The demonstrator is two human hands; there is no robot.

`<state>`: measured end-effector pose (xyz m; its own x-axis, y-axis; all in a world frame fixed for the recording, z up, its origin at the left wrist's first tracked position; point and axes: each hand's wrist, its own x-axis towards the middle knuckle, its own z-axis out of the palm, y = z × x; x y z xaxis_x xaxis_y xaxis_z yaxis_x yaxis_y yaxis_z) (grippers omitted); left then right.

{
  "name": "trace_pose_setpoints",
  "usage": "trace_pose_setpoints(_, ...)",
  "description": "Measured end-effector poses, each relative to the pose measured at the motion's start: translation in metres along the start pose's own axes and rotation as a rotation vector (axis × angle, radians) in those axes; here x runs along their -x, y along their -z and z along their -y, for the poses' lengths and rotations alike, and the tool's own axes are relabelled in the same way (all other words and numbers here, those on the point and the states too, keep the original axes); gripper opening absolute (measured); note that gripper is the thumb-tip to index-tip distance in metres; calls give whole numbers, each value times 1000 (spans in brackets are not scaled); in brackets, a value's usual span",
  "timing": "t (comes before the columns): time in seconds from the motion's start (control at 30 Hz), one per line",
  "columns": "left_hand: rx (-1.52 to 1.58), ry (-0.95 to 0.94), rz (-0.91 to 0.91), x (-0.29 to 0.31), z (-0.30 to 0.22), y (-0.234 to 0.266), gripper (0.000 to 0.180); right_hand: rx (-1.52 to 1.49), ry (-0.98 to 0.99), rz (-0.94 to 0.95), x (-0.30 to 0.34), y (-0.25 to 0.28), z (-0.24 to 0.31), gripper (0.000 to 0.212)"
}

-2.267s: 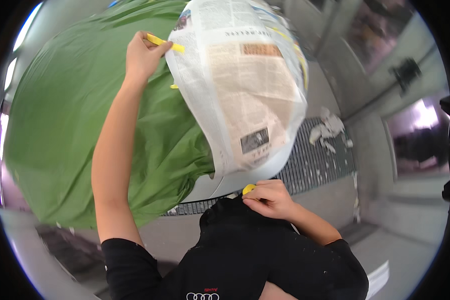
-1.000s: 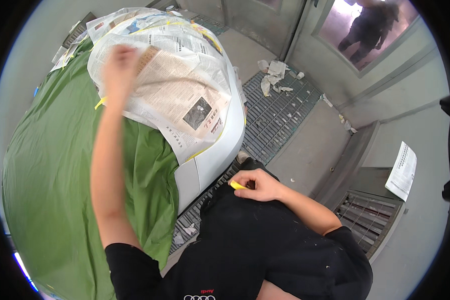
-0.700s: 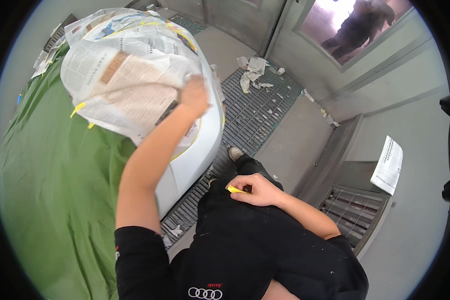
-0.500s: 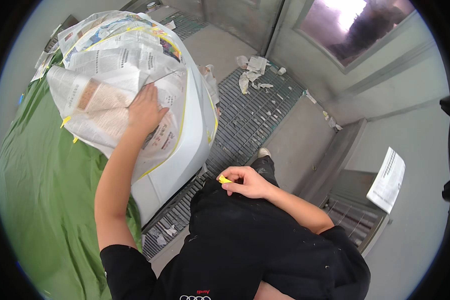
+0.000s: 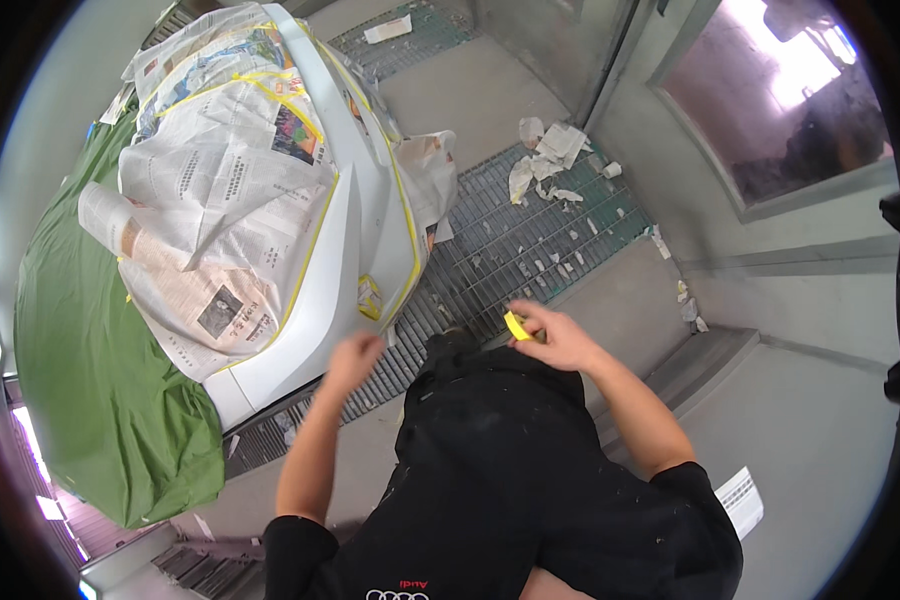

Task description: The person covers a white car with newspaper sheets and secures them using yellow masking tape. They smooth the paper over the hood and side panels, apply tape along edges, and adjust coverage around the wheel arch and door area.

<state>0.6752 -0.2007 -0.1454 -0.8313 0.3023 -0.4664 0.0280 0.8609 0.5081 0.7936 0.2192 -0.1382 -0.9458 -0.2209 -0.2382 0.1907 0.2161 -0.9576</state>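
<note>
Above the floor grating (image 5: 478, 285), my right fingers (image 5: 538, 318) grasp yellow tape (image 5: 516, 326); near the white panel (image 5: 322, 325) bearing newspaper (image 5: 232, 215), my left fingers (image 5: 367, 347) are blurred, clenched or released I cannot tell.

The person (image 5: 645, 425) wears a loose black fabric shirt (image 5: 490, 450) with short black sleeves (image 5: 698, 520), flecked with pale specks and bearing small red lettering (image 5: 413, 585) beside white linked rings (image 5: 397, 595).

Newspaper sheets (image 5: 210, 200), left: dark print columns, larger heading characters (image 5: 248, 322) beside 1 dark photo (image 5: 222, 312), body text too small to read | black clothing (image 5: 470, 500), near: small red lettering (image 5: 413, 584) on the far side of a white ring emblem (image 5: 398, 596) | white sheet (image 5: 740, 503), near right: dark printed lines, unreadable
</note>
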Motion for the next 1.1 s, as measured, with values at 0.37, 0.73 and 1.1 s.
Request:
trace_pose_setpoints(0.37, 592, 621, 443, -1, -49, -142, 88, -341, -1089, 155, 109, 132, -156, 29)
trace_pose_setpoints(0.73, 1095, 878, 133, 17, -265, -320, 76, 11, -1265, 774, -3, 385, -134, 55)
trace_pose_setpoints(1.1, 1478, 900, -177, 75, -474, -545, 55, 592, -910, 1587, -81, 512, -202, 29)
